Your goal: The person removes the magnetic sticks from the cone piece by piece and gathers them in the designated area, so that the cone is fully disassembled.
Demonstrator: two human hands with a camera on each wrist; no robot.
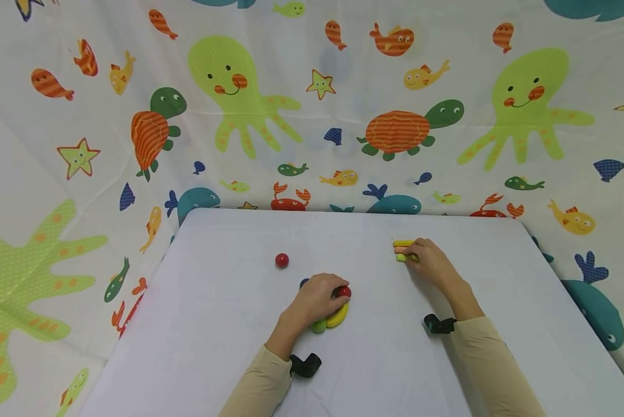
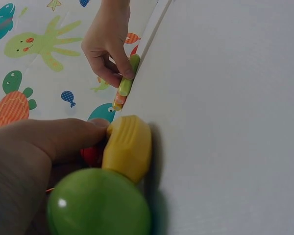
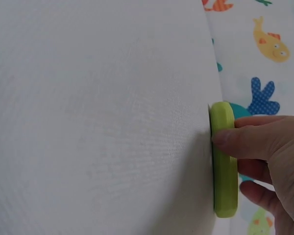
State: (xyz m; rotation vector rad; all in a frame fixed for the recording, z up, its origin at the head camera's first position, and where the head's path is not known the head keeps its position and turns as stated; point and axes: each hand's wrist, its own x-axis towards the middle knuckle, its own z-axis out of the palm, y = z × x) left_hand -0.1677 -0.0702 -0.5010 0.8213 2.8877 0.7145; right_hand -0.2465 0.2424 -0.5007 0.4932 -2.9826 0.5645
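Plain green stick (image 3: 225,183) beside orange stick (image 1: 399,250)

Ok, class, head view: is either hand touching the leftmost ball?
No, the red ball lies apart from the left hand and right hand.

your head view bright and evenly lit, your 2 wrist views dimmer and greyer, soft shadow on the white tabletop (image 1: 385,359) beside your right arm (image 1: 491,365), small white glint on the rounded green toy (image 2: 100,203)
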